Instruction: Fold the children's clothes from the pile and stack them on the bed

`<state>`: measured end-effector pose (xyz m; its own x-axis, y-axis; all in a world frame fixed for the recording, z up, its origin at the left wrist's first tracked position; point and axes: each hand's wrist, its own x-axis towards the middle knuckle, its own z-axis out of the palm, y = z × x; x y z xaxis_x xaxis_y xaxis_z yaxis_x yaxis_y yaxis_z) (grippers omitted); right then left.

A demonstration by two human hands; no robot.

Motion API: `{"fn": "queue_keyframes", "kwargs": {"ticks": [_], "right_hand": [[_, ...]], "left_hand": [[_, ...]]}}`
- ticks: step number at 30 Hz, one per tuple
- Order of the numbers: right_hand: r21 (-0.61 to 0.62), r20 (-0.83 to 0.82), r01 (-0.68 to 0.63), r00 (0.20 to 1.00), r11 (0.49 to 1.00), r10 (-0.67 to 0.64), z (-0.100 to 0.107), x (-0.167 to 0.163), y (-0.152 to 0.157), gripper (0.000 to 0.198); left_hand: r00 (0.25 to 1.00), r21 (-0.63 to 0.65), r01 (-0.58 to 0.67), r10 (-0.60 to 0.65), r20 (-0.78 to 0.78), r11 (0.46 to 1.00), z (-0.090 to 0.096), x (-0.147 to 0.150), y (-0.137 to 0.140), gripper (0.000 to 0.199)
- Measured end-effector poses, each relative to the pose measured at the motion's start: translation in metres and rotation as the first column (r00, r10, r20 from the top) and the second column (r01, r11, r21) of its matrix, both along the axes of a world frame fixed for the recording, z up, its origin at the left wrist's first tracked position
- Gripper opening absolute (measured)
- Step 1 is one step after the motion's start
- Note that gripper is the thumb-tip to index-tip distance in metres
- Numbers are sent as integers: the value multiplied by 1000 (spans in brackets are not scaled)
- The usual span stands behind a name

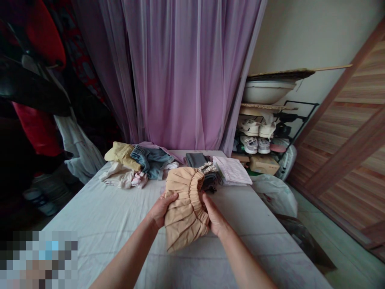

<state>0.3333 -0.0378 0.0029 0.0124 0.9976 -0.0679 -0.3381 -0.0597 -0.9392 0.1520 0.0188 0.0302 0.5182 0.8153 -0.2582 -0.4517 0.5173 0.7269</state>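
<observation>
A tan pleated skirt (183, 208) with a gathered elastic waistband hangs between my two hands above the white-covered table. My left hand (162, 208) grips its left side, thumb on top of the cloth. At the waistband on the right, my right hand (214, 216) is closed on the edge, with its fingertips hidden by the fabric. Beyond the skirt lie a dark grey folded garment (196, 159) and a pale lilac folded cloth (231, 170). To the left is a loose pile with blue denim (150, 158), a yellow garment (123, 155) and a cream garment (118, 175).
A purple curtain (186, 72) hangs behind the table (126, 216). On the right stands a rack with shoes (254, 144), a white basin (267, 92) and a cardboard box (264, 164). A plastic bag (278, 196) is beside the table's right edge. Clothes and bags hang at left.
</observation>
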Motion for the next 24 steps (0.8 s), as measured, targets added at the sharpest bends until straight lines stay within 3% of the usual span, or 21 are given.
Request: {"fn": "queue_keyframes", "kwargs": {"ticks": [3, 6, 10, 13, 16, 20, 22, 24], "right_hand": [[-17, -68, -79, 995, 997, 78, 4, -5, -6, 78], [-30, -93, -145, 986, 989, 142, 4, -6, -10, 81], [-35, -105, -224, 970, 974, 220, 7, -5, -19, 70], [-101, 19, -108, 994, 989, 111, 16, -1, -27, 62], [-128, 130, 3, 991, 992, 14, 35, 14, -35, 59], [-36, 215, 70, 975, 997, -60, 78, 60, -32, 50], [32, 261, 135, 955, 990, -139, 102, 90, -20, 51], [97, 294, 220, 925, 971, -239, 124, 123, 1, 51]], "left_hand": [[995, -20, 85, -84, 53, 996, 4, -3, -1, 54], [990, -96, 141, -140, 10, 985, -5, -4, 0, 52], [992, -103, 9, -22, -125, 995, -25, 1, -3, 53], [982, -44, -63, 54, -180, 997, -27, 11, -12, 54], [990, 30, -26, 30, -137, 999, -10, 26, -23, 56], [988, 245, 104, -71, -141, 964, 34, 47, -22, 62], [985, 340, 108, -54, -164, 934, 53, 57, -11, 67], [982, 406, 71, 9, -190, 911, 57, 62, 3, 69]]}}
